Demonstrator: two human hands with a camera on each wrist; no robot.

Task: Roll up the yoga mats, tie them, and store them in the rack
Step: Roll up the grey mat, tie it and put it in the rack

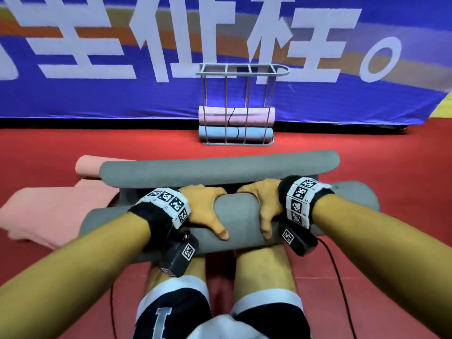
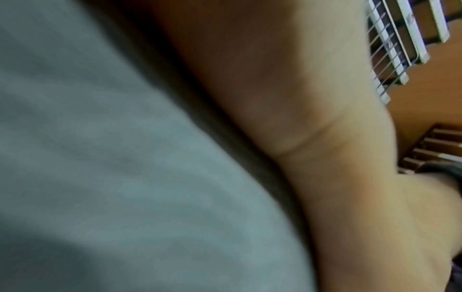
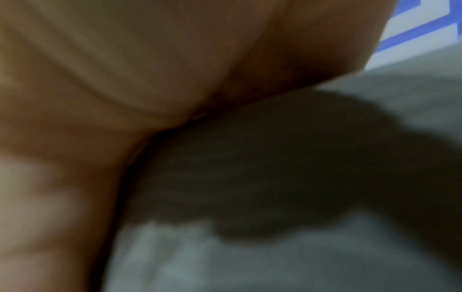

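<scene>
Both wrist views are blurred and nearly filled by skin pressed against grey foam; the fingertips cannot be made out in either. In the head view the fingers of both hands curve over the far side of the grey mat (image 1: 234,216) and are hidden; only the thumbs show on the near side.

The left hand (image 1: 205,209) and right hand (image 1: 263,206) are clamped round the mat's rolled part, side by side near its middle. The roll lies across the person's shins, just above the red floor (image 1: 49,143), long axis left to right. The mat's far end is curled into a second, thinner roll parallel beyond the hands.

A pink mat (image 1: 49,211) lies loosely unrolled to the left, partly cut off by the grey one.

The rack (image 1: 238,74) stands at the wall, holding a pink roll (image 1: 236,116) above a blue roll (image 1: 234,134), both lying left to right.

The blue banner (image 1: 97,99) bears large white characters, cropped at the top. The shorts show a white "I"-like mark, partly hidden.
</scene>
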